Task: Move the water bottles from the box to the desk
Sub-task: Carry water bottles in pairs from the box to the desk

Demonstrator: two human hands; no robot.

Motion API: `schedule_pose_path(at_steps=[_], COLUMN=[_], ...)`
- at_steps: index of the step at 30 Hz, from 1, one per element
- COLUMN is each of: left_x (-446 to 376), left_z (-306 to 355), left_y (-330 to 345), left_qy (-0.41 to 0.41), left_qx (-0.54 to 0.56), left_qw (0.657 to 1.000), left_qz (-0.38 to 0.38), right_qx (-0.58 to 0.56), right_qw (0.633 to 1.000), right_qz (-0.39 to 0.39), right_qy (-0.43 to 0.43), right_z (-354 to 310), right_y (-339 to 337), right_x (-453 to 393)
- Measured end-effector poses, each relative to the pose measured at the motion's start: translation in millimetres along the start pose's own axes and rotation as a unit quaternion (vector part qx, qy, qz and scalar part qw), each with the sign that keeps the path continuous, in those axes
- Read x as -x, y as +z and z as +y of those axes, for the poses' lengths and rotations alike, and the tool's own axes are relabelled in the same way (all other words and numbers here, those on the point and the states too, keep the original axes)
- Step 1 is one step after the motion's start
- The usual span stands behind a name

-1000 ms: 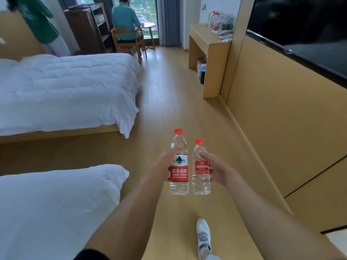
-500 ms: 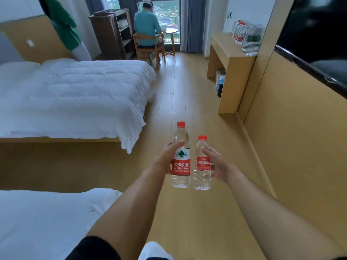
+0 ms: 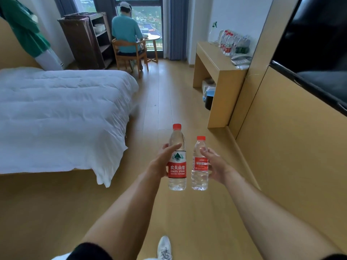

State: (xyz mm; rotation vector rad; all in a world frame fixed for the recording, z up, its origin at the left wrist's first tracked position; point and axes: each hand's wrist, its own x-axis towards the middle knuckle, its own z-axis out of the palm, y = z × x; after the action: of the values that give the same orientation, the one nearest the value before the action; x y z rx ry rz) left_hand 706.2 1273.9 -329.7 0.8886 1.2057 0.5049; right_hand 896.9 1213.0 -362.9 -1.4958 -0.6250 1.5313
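My left hand grips a tall clear water bottle with a red cap and a red-and-white label, held upright in front of me. My right hand holds a shorter clear bottle with a red cap and red label, upright and close beside the tall one. Ahead on the right stands the wooden desk. Several water bottles stand at its back by the wall. The box is out of view.
A bed with a white duvet fills the left side. A wood-panelled wall with a dark screen runs along the right. A person sits on a chair at a round table by the window. A dark shelf unit stands beyond the bed. My shoe shows on the wooden floor.
I have walked forward along the floor: the desk and far bed are nearer and the near bed has dropped out of view. Both bottles stay upright in my hands.
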Motion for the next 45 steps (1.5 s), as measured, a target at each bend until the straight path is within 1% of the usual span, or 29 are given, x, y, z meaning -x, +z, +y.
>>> schedule_pose_path(at_steps=[3, 7, 17, 22, 25, 31, 40, 45], left_x=[-45, -113, -266, -324, -359, -436, -545, -596], left_z=[22, 73, 182, 223, 241, 287, 390, 428], left_y=[-1, -3, -23, -13, -1, 24, 83, 98], left_qy=[0.002, 0.02, 0.009, 0.015, 0.004, 0.017, 0.033, 0.036], left_qx=[-0.006, -0.019, -0.041, -0.048, -0.048, -0.045, -0.031, -0.013], left_qw=[1.0, 0.999, 0.997, 0.996, 0.996, 0.997, 0.999, 0.999], left_qz=[-0.008, -0.033, -0.071, -0.078, -0.081, -0.059, -0.013, 0.006], right_qx=[0.001, 0.002, -0.014, -0.032, -0.042, -0.051, -0.037, -0.02], right_qw=[1.0, 0.999, 0.998, 0.997, 0.997, 0.998, 0.999, 0.999], right_qz=[0.004, 0.024, 0.055, 0.064, 0.067, 0.044, 0.003, -0.021], right_qy=[-0.002, -0.024, -0.019, -0.023, -0.015, -0.019, -0.026, -0.023], right_z=[-16, -58, -153, -186, -202, -244, -358, -400], right_y=[-8, -19, -9, -20, -36, -67, -135, -156], right_x=[-41, -105, -248, -302, -335, -419, -539, -594])
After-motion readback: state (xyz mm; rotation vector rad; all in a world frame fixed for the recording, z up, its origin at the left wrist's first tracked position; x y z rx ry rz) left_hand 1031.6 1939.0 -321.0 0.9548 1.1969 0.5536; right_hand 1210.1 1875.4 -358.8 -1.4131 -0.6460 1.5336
